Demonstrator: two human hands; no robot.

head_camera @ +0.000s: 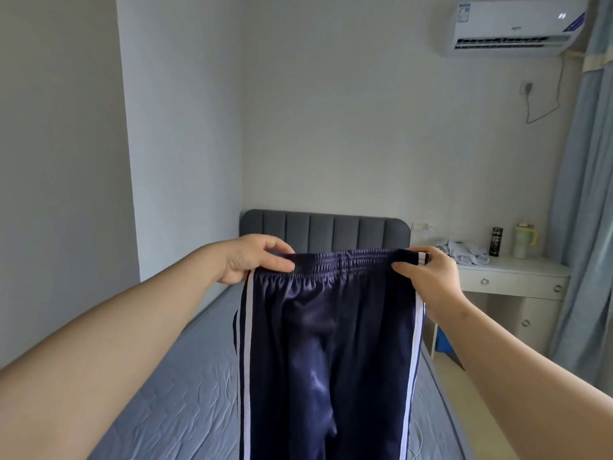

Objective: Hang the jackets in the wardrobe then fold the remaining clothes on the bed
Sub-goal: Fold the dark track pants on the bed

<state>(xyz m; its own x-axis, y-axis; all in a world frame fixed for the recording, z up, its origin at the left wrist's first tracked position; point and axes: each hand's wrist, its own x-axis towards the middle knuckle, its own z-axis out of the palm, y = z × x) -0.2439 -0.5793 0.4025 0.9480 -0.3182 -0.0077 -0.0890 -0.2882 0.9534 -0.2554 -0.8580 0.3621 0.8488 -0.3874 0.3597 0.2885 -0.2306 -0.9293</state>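
Pinching the left end of the elastic waistband, the left hand has its thumb on the near face of the cloth and its fingers curled over the top edge. Between the two hands the navy track trousers are held up in the air above the bed. The waistband is stretched level, the legs hang down past the bottom of the view, and a white stripe runs down each outer seam. The right hand clamps the right end of the waistband the same way, thumb in front and fingers folded over the top. Behind the trousers lies the bed under a grey-blue quilted cover, its grey padded headboard against the far wall. Right of it stands a white desk. A crumpled pale garment lies at its left edge, and a black can and a pale green jug stand near its back edge. An air conditioner is mounted high above, beside a blue curtain.
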